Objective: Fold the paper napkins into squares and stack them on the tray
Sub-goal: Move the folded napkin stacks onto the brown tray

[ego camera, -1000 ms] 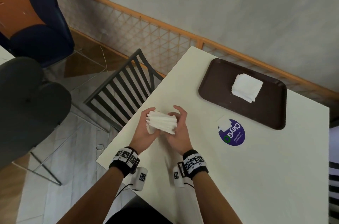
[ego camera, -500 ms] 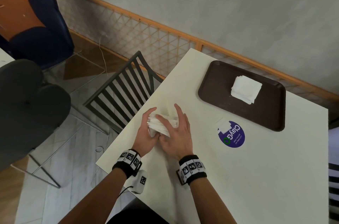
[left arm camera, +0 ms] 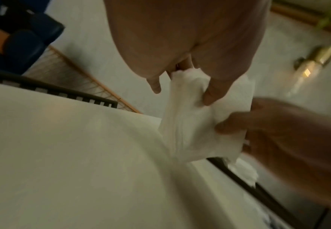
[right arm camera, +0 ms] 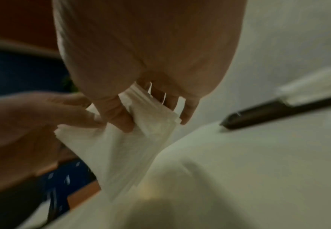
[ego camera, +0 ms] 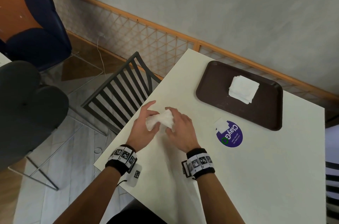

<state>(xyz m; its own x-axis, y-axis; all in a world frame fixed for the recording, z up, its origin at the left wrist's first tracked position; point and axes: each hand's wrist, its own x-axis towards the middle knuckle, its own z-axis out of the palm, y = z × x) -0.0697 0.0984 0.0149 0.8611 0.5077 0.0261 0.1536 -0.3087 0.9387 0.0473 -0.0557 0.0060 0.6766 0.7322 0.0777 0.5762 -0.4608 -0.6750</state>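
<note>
Both my left hand [ego camera: 142, 128] and right hand [ego camera: 180, 128] pinch the napkin bundle [ego camera: 161, 120] between fingertips; uneven pull risks tearing or fanning the layers apart.

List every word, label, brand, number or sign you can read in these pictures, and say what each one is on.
"ClayGo": white letters with a green ring for the "o", seen upside down in the head view, on the round purple sticker on the white table.
Smaller lines beneath it on the same sticker: too small to read.
Black-and-white square marker patterns on the wristbands: codes, no words.
Wrist views: no text.
</note>
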